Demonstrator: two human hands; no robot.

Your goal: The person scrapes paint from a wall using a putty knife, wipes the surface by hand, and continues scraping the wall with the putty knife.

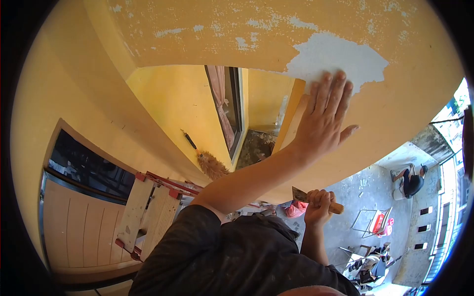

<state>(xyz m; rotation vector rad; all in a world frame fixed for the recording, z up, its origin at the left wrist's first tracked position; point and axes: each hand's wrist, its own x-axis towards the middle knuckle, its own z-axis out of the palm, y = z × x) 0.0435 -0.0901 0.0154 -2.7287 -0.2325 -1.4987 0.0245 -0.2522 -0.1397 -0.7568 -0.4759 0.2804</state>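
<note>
My left hand (326, 108) reaches up with its fingers stretched out and thumb apart, lying flat against the yellow wall surface (385, 108). Its fingertips rest at the lower part of a bare grey-white patch (340, 54) with ragged paint edges. Lower down and to the right, my right hand (319, 206) is closed around the wooden handle of a paint scraper (336, 208). The scraper's flat blade points left, away from the wall patch. My left forearm covers part of the opening behind it.
A shaggy brown duster (212, 165) and a black-handled tool (189, 140) lie left of the forearm. Wooden planks on a red frame (150, 207) stand lower left. A curtained window (227, 108) is beyond. At right, a person (413, 182) sits near a folding frame (364, 220).
</note>
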